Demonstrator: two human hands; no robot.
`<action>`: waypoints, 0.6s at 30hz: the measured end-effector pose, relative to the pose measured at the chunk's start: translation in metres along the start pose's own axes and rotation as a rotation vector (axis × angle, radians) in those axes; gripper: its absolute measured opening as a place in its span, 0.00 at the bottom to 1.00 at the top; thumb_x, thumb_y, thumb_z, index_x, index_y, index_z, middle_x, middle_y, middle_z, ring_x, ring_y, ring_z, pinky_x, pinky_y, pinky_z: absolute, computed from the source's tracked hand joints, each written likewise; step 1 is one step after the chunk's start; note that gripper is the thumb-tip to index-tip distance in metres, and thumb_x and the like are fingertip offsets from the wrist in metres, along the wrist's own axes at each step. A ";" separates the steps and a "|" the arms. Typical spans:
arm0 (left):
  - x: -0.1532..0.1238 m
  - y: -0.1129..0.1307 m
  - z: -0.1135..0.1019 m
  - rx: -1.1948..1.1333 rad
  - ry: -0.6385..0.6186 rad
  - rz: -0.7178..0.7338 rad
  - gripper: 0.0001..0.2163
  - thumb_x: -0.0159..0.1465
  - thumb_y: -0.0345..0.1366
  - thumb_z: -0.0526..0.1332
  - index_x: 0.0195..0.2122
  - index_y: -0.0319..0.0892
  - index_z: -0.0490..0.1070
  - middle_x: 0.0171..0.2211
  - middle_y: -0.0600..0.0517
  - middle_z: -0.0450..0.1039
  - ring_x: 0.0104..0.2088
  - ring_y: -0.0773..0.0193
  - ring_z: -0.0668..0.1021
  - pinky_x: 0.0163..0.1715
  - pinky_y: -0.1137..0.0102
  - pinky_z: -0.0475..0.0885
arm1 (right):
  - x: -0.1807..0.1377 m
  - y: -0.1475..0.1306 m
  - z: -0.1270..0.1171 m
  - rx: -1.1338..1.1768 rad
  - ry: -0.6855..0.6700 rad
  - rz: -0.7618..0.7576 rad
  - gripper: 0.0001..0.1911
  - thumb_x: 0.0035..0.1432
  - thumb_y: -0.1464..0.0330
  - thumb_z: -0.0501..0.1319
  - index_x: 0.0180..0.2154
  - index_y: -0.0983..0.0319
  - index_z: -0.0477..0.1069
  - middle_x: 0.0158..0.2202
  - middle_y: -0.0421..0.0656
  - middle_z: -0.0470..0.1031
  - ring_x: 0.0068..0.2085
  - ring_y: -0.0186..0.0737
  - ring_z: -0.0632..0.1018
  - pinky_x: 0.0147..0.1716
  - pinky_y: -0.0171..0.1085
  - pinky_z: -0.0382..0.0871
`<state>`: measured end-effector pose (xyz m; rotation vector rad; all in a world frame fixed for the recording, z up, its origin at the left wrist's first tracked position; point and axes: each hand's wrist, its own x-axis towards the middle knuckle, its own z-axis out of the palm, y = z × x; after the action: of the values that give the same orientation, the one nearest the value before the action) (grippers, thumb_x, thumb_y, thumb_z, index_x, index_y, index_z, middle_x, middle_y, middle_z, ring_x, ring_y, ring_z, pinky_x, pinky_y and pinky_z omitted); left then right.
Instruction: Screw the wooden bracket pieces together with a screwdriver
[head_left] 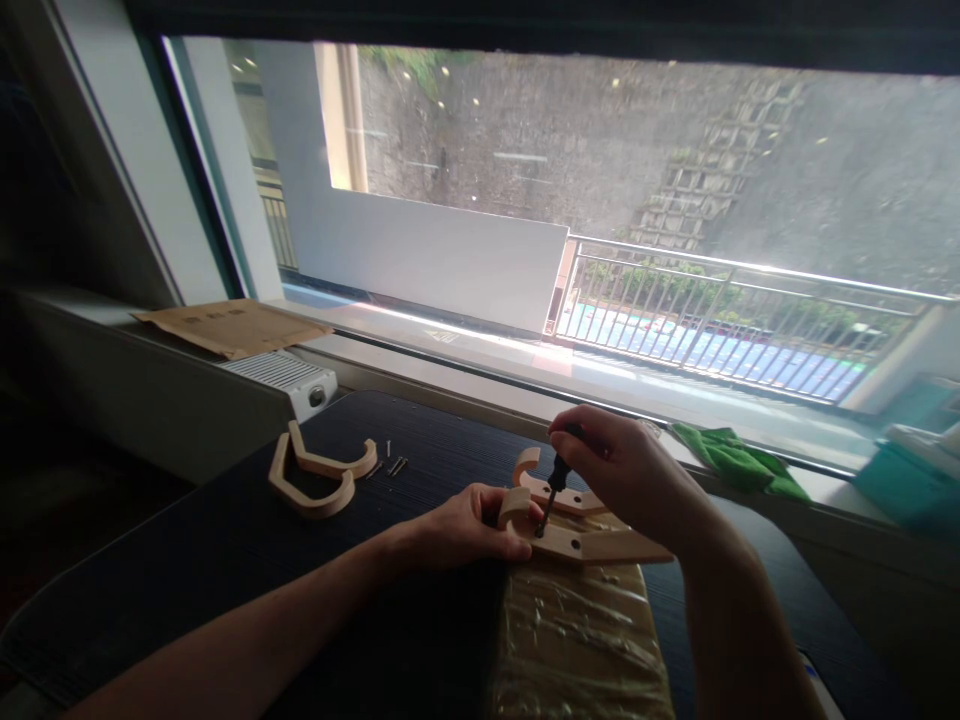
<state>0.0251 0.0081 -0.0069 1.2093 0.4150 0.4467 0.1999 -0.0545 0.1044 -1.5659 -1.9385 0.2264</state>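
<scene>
My right hand [611, 450] grips the black handle of a screwdriver [559, 473], its shaft slanting down to a hole in the nearer wooden hook [559, 544]. My left hand [480, 525] is closed around the curled end of that hook, thumb in front. The hook lies across a block wrapped in brown tape [581, 640]. Just behind it, a second wooden hook [566, 497] rests the same way, partly covered by my right hand. Whether a screw sits under the screwdriver tip is too small to tell.
Two more wooden hooks [313, 508] lie at the left of the dark table [420, 600], beside several loose screws [396, 466]. A green cloth [739, 462] lies on the sill at right, near a teal box [911, 490]. A brown envelope [240, 325] lies on the left ledge, below the window.
</scene>
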 end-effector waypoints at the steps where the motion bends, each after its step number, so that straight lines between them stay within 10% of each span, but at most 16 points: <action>1: 0.000 0.000 0.000 0.001 0.003 0.000 0.16 0.45 0.28 0.71 0.36 0.39 0.75 0.33 0.54 0.75 0.32 0.69 0.74 0.36 0.74 0.65 | 0.000 0.001 0.000 0.006 -0.005 -0.003 0.09 0.57 0.60 0.53 0.33 0.56 0.69 0.24 0.35 0.71 0.24 0.32 0.67 0.24 0.32 0.59; 18: -0.001 0.001 0.001 0.023 0.017 0.006 0.16 0.45 0.28 0.71 0.36 0.38 0.75 0.33 0.54 0.76 0.31 0.69 0.74 0.36 0.73 0.66 | -0.004 -0.004 -0.011 0.099 -0.029 0.012 0.14 0.55 0.61 0.55 0.36 0.61 0.74 0.20 0.37 0.68 0.21 0.30 0.65 0.19 0.30 0.57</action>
<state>0.0248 0.0073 -0.0054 1.2297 0.4323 0.4586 0.2036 -0.0616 0.1139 -1.5173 -1.9109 0.3470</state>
